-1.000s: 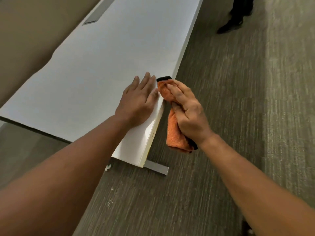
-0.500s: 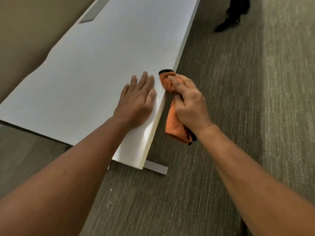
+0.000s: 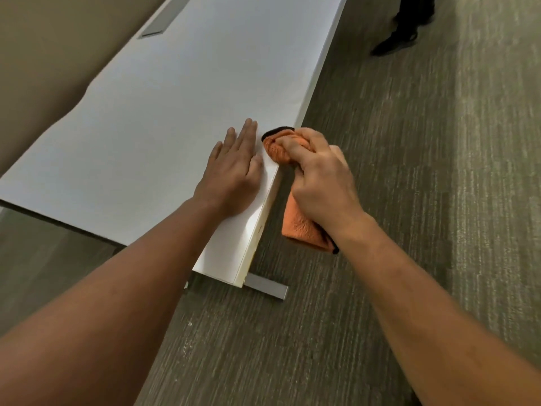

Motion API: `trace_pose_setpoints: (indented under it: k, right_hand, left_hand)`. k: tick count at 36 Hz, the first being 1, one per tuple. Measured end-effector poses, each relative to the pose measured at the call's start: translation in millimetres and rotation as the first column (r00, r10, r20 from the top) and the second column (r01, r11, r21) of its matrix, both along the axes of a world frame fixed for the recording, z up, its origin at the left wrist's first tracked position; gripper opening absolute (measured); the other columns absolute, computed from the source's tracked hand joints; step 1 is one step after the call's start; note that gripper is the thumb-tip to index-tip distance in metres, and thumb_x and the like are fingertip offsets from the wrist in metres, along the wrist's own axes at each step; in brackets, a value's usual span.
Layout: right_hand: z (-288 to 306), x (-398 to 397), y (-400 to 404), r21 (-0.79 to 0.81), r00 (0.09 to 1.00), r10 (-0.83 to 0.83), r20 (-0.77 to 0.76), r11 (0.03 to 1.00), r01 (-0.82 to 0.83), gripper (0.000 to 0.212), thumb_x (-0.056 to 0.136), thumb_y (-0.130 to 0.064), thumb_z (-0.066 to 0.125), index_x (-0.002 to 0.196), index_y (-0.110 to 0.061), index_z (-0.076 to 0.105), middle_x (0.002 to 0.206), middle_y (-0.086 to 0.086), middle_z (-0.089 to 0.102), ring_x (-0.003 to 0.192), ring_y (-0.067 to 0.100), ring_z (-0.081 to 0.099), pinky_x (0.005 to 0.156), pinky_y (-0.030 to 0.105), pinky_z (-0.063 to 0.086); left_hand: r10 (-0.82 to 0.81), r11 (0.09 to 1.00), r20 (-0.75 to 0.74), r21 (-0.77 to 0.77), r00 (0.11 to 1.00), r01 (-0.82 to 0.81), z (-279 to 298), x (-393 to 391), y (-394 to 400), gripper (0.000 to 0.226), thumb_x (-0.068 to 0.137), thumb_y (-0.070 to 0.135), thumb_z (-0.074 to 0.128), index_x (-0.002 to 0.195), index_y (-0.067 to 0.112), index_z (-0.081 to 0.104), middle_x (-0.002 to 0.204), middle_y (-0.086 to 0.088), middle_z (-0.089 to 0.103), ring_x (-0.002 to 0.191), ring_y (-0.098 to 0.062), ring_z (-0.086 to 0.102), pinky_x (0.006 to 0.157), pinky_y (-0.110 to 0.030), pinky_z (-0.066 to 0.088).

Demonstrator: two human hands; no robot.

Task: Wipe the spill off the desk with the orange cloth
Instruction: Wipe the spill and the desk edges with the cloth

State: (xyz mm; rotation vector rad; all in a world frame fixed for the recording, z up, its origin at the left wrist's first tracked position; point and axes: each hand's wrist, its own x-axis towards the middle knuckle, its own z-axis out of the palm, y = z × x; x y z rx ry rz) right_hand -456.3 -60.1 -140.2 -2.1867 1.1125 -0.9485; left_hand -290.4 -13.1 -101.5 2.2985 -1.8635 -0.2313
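right hand (image 3: 320, 183) grips one orange cloth (image 3: 278, 149), fingers curled round it; the bunched upper end sits on the desk (image 3: 175, 112) at its right edge, the tail hangs below the hand, off the edge. left hand (image 3: 234, 168) lies flat on the desktop, fingers straight, just beside the cloth. broad white surface lies beyond both hands. no spill discernible. one dark shoe (image 3: 392, 43) on the carpet (image 3: 409, 171), well apart.

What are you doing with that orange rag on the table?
A person is wiping the white desk near its edge. The right hand grips a bunched orange cloth and presses it on the desktop, while the left hand rests flat beside it. No spill shows in this view.
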Motion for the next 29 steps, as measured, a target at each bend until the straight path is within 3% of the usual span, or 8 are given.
trace_pose_setpoints:
  k: [6, 12, 17, 20, 22, 26, 29]
  right_hand:
    - [21.8, 8.3, -17.8, -0.026, 0.972, -0.027, -0.234, 0.999, 0.022, 0.055, 0.094, -0.016, 0.047, 0.144, -0.038, 0.050, 0.156, -0.001, 0.037, 0.121, 0.038, 0.043, 0.099, 0.056, 0.045]
    - [32.2, -5.0, -1.6, -0.103, 0.914, 0.162, -0.373, 0.971, -0.214, 0.053, 0.093, -0.018, 0.049, 0.140, -0.042, 0.050, 0.154, -0.003, 0.038, 0.122, 0.039, 0.040, 0.095, 0.058, 0.044]
    - [47.9, -2.1, -17.7, -0.112, 0.864, 0.146, -0.481, 0.968, -0.226, 0.044, 0.098, -0.027, 0.046, 0.140, -0.040, 0.050, 0.145, 0.001, 0.044, 0.122, 0.039, 0.041, 0.095, 0.060, 0.043]
    - [61.3, 12.4, -47.6, -0.022, 0.851, 0.122, -0.511, 0.988, -0.154, 0.038, 0.102, -0.036, 0.046, 0.139, -0.040, 0.052, 0.140, 0.001, 0.046, 0.124, 0.038, 0.040, 0.098, 0.060, 0.040]
    - [63.8, 19.5, -62.0, 0.027, 0.840, 0.115, -0.530, 0.992, -0.120, 0.042, 0.100, -0.031, 0.051, 0.141, -0.040, 0.052, 0.141, 0.001, 0.046, 0.125, 0.039, 0.040, 0.101, 0.059, 0.040]
    - [56.3, 19.5, -55.1, 0.030, 0.873, 0.110, -0.475, 0.994, -0.109, 0.049, 0.099, -0.026, 0.051, 0.146, -0.038, 0.046, 0.147, 0.000, 0.042, 0.126, 0.040, 0.039, 0.102, 0.060, 0.042]
    - [42.1, 11.2, -28.4, -0.022, 0.909, 0.146, -0.391, 0.985, -0.168, 0.046, 0.098, -0.024, 0.047, 0.142, -0.038, 0.049, 0.149, -0.001, 0.041, 0.123, 0.039, 0.040, 0.098, 0.060, 0.044]
  left_hand:
    - [0.016, 1.000, -0.043, -0.024, 0.999, -0.017, -2.4, 1.9, -0.7, 0.061, 0.104, 0.032, 0.017, 0.162, 0.019, 0.005, 0.170, 0.001, 0.007, 0.156, -0.015, 0.001, 0.126, -0.035, 0.002]
    - [0.070, 0.995, -0.145, -0.058, 0.987, -0.079, -0.6, 3.5, -1.8, 0.068, 0.099, 0.045, 0.015, 0.160, 0.017, 0.021, 0.166, -0.005, 0.024, 0.155, -0.020, 0.010, 0.125, -0.039, 0.009]
    - [0.055, 0.997, -0.122, -0.052, 0.991, -0.062, 0.4, 0.8, -0.2, 0.065, 0.103, 0.046, 0.016, 0.160, 0.015, 0.022, 0.166, -0.006, 0.024, 0.155, -0.023, 0.011, 0.125, -0.040, 0.010]
    - [0.050, 0.997, -0.091, -0.054, 0.995, -0.055, 0.2, 0.8, 0.2, 0.062, 0.107, 0.047, 0.017, 0.161, 0.017, 0.018, 0.168, -0.003, 0.020, 0.156, -0.019, 0.008, 0.126, -0.038, 0.009]
    - [0.052, 0.997, -0.081, -0.048, 0.995, -0.056, -0.9, 1.2, 0.3, 0.062, 0.107, 0.049, 0.017, 0.161, 0.019, 0.015, 0.168, -0.002, 0.016, 0.156, -0.016, 0.006, 0.126, -0.036, 0.008]
    - [0.042, 0.998, -0.081, -0.032, 0.996, -0.045, -2.4, 5.0, -0.9, 0.071, 0.103, 0.059, 0.012, 0.162, 0.018, 0.013, 0.169, -0.002, 0.015, 0.156, -0.015, 0.005, 0.126, -0.039, 0.007]
    - [0.010, 0.998, -0.066, -0.061, 0.998, -0.014, -3.5, 5.4, 1.2, 0.082, 0.098, 0.069, 0.009, 0.160, 0.016, 0.018, 0.165, -0.007, 0.026, 0.155, -0.020, 0.012, 0.124, -0.039, 0.012]
